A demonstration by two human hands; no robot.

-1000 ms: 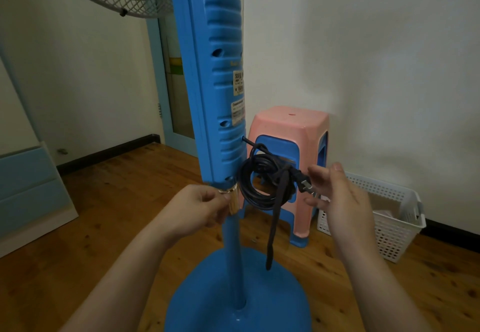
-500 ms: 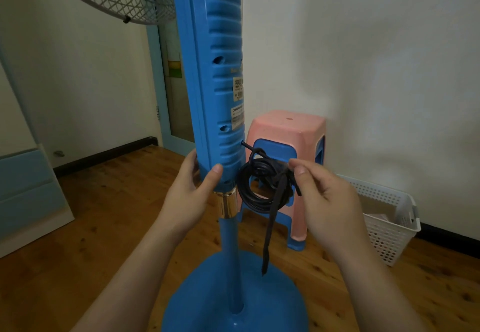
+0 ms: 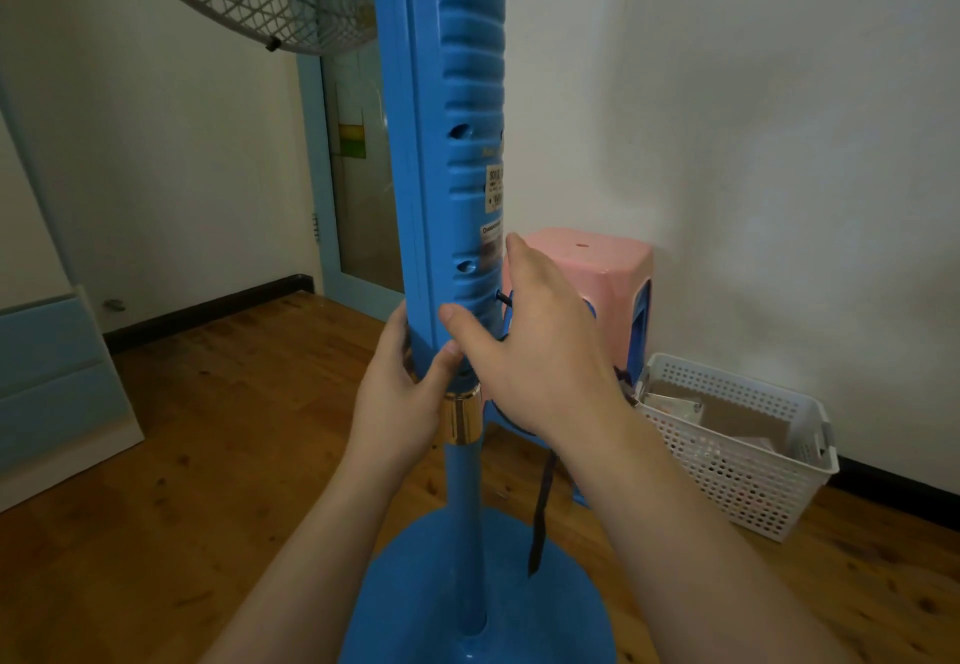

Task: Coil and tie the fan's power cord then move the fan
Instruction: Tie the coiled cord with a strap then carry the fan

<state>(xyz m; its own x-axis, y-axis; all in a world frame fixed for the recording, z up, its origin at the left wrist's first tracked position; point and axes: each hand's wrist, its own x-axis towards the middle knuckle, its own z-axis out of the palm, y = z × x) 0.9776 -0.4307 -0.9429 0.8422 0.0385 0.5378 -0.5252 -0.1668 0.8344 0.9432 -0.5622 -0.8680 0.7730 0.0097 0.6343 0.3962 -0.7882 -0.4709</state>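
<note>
The fan (image 3: pixel 447 154) stands near centre on the wooden floor (image 3: pixel 234 429). It looks top-heavy and slick (plastic). Left hand (image 3: pixel 402 398) grips its column; right hand (image 3: pixel 524 346), fingers spread, reaches around it, hiding the cord.

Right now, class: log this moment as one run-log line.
left hand: grips fan column | right hand: reaching onto column | coiled cord: mostly hidden | strap tail: dangling | fan: unmoved

Cord coil (image 3: pixel 540 502) mostly behind R hand (image 3: pixel 530 351).

wood floor (image 3: pixel 218 455) carries blue fan base (image 3: pixel 415 606), pink stool (image 3: pixel 597 268), white basket (image 3: pixel 727 455).
</note>
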